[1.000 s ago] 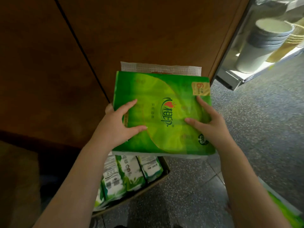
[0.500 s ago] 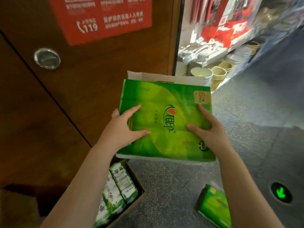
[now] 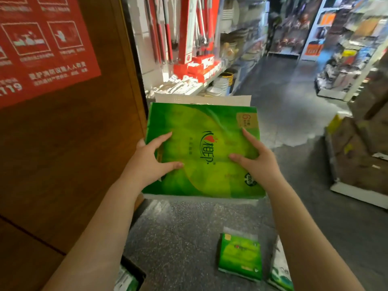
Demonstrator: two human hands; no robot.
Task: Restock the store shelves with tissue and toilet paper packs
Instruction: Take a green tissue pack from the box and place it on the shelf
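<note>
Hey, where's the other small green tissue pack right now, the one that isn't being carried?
The small green tissue pack lies on the floor at lower right of the head view, below the carried pack and beside the right forearm.

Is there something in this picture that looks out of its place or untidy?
Yes. A small green tissue pack lies loose on the aisle floor, beside a white-and-green pack, not on a shelf. The large green pack in both hands looks intact.

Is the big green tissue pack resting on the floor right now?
No, both the left hand and right hand hold the big green tissue pack up in the air, above the speckled floor.
</note>
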